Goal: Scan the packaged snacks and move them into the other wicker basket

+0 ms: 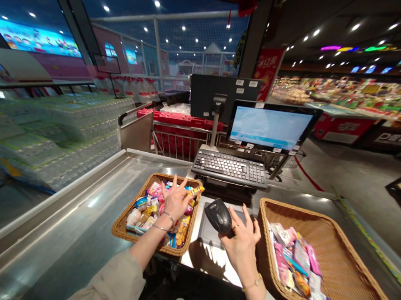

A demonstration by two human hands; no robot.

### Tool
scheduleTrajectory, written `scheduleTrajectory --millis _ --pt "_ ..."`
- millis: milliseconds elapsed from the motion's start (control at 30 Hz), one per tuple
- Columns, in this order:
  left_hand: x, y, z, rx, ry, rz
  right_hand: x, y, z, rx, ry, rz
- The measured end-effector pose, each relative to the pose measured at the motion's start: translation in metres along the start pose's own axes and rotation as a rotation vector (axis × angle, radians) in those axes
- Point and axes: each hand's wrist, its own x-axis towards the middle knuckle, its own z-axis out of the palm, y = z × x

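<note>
My left hand (176, 203) is above the left wicker basket (119, 224), which is filled with small packaged sweets (144, 207). Between its thumb and fingers is a thin yellow candy packet (195, 192), while the other fingers stretch outward. In my right hand (242, 243) is a black barcode scanner (218, 216), its head tilted to the left above the counter's grey plate (205, 234). The scanner's handle is mostly hidden by the hand. Close by on the right, a larger wicker basket (346, 263) has several colourful snack packets (297, 260) at its left end.
Behind the baskets stand a keyboard (230, 165) and a lit screen (269, 129), with the dark back of another monitor (220, 97) beside it. A metal counter (91, 211) with a raised edge runs along the left. Stacked bottled drinks (52, 132) lie beyond it.
</note>
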Motion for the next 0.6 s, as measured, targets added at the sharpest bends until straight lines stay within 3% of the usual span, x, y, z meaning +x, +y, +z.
scheduleTrajectory --millis 200,600 --pt "0.003 0.014 0.002 0.013 0.108 0.127 -0.004 0.006 -0.005 -0.042 0.032 0.037" --pt "0.017 0.039 0.017 0.008 0.141 0.288 -0.01 0.022 -0.023 -0.104 0.095 0.073"
